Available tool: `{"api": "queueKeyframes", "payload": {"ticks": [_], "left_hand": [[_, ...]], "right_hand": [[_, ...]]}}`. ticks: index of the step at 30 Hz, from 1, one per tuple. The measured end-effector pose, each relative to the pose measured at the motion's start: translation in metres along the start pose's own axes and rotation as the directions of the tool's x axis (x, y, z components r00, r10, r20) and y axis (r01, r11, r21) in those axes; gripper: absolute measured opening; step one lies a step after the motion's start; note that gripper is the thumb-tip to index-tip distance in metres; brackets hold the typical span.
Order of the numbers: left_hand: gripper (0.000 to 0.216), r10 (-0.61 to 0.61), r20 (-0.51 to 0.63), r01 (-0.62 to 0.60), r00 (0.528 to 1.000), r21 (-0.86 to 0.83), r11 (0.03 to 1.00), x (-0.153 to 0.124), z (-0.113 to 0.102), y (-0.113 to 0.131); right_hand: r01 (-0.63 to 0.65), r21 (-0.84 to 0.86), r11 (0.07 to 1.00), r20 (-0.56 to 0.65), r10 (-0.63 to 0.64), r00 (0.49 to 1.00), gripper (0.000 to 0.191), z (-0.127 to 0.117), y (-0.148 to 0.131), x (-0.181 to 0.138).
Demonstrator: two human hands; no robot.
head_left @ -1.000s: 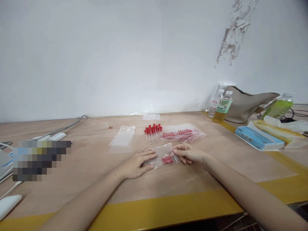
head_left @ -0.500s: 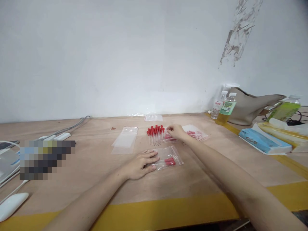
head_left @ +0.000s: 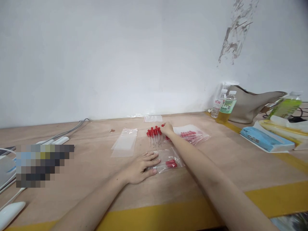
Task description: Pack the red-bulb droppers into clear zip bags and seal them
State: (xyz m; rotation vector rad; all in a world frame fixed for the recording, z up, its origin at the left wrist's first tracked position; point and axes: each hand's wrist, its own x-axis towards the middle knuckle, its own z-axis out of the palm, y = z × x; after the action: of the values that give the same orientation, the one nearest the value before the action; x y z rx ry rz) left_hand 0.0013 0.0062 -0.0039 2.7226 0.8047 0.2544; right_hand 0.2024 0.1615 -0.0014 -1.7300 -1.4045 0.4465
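Observation:
My left hand (head_left: 142, 168) lies flat with fingers spread, pressing on the left part of a clear zip bag (head_left: 164, 154). Inside that bag are droppers with red bulbs (head_left: 171, 163), their bulbs toward the right. Just beyond it lies a bunch of clear droppers with red bulbs (head_left: 153, 131), bulbs pointing away from me. At the right side of this bunch, my right hand (head_left: 167, 129) pinches a dropper by its red bulb (head_left: 163, 125); its stem is mostly hidden. Behind my right wrist is a pile of bags holding red-bulbed droppers (head_left: 189, 134).
Flat clear bags (head_left: 125, 141) lie left of the bunch, and another bag stack (head_left: 154, 118) sits by the wall. Drink bottles (head_left: 226, 107), a grey bag (head_left: 244, 106) and a blue tissue pack (head_left: 267, 139) stand right. Cables (head_left: 69, 131) run along the left.
My right hand has moved left from beside the bunch and now grips a dropper's red bulb. My left hand stays on the zip bag. The view has shifted slightly.

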Motion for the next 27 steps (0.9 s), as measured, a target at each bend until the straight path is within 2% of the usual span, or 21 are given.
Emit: {"api": "queueKeyframes", "payload": {"ticks": [3, 7, 8, 10, 15, 18, 23, 25, 27], "left_hand": [[0.047, -0.012, 0.001, 0.012, 1.0, -0.009, 1.0, 0.0, 0.0, -0.001], [0.047, -0.018, -0.002, 0.018, 1.0, -0.002, 1.0, 0.001, 0.0, -0.001], [0.046, -0.018, -0.006, 0.018, 1.0, 0.001, 1.0, 0.001, 0.001, -0.001], [0.046, -0.016, -0.016, 0.016, 1.0, 0.002, 1.0, 0.001, 0.0, -0.001], [0.046, -0.014, -0.037, 0.014, 0.999, 0.0, 1.0, 0.001, -0.001, 0.002], [0.046, -0.023, -0.041, 0.022, 0.999, -0.011, 1.0, 0.001, -0.001, 0.002], [0.046, -0.03, -0.041, 0.029, 0.999, -0.021, 0.999, 0.001, 0.0, 0.001], [0.046, -0.036, -0.037, 0.035, 0.999, -0.024, 0.999, 0.001, 0.0, 0.001], [0.047, -0.041, -0.037, 0.04, 0.998, -0.031, 0.999, 0.001, 0.0, 0.002]], "right_hand": [[0.02, 0.093, 0.995, -0.077, -0.013, 0.997, 0.027, -0.013, -0.005, -0.002], [0.079, 0.222, 0.972, -0.141, -0.048, 0.989, 0.031, -0.048, 0.001, -0.017], [0.093, 0.262, 0.961, -0.144, -0.056, 0.988, 0.03, -0.059, 0.007, -0.024], [0.098, 0.453, 0.886, -0.146, -0.035, 0.989, 0.029, -0.08, 0.024, -0.038], [-0.041, 0.644, 0.764, -0.079, 0.12, 0.99, 0.027, -0.114, 0.066, -0.074], [-0.058, 0.698, 0.714, -0.078, 0.156, 0.985, 0.025, -0.115, 0.075, -0.086], [-0.044, 0.733, 0.679, -0.051, 0.119, 0.992, 0.023, -0.103, 0.071, -0.096], [-0.07, 0.752, 0.655, -0.026, 0.136, 0.99, 0.02, -0.1, 0.068, -0.1], [-0.14, 0.786, 0.603, 0.047, 0.167, 0.985, 0.016, -0.099, 0.065, -0.105]]}}
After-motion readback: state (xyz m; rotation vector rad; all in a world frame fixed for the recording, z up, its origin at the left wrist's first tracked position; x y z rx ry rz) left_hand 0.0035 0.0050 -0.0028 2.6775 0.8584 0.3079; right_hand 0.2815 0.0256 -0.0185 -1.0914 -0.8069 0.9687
